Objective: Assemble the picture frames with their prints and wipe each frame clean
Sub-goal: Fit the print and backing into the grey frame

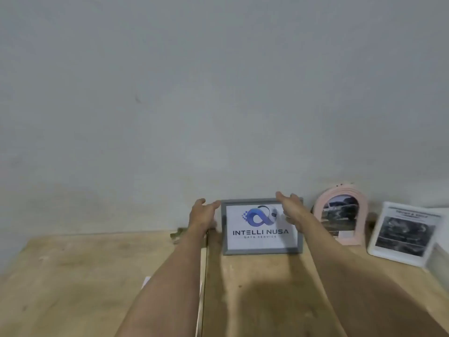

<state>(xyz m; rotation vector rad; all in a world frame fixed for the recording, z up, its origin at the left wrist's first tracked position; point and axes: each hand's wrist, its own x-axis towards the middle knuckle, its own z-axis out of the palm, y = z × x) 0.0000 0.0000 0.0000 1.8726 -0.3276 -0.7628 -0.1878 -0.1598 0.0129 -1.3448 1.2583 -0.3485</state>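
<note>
A grey frame (pixel 262 226) stands at the back of a wooden table (pixel 97 276), leaning against a pale grey wall (pixel 218 93). Inside it is a white print (pixel 257 233) with a blue looped logo and the words INTELLI NUSA. Both bare arms reach forward to it. The left hand (pixel 202 214) is at the frame's left edge, with its fingers straight and loose and the fingertips right at the top left corner; I cannot tell if they touch the frame or are just beside it. The right hand (pixel 289 210) is in front of the frame's upper right part, with its fingers stretched out toward the top edge. They are not curled round anything, and I cannot tell if they touch the frame. To the right of the grey frame stands a pink arched frame (pixel 341 215) with a dark photo in it, also against the wall. Further right a white frame (pixel 404 233) leans back, with a dark print and some small blurry writing on top. A seam runs down the table between the two arms, and a bit of white paper (pixel 147 280) peeks out beside the left arm
</note>
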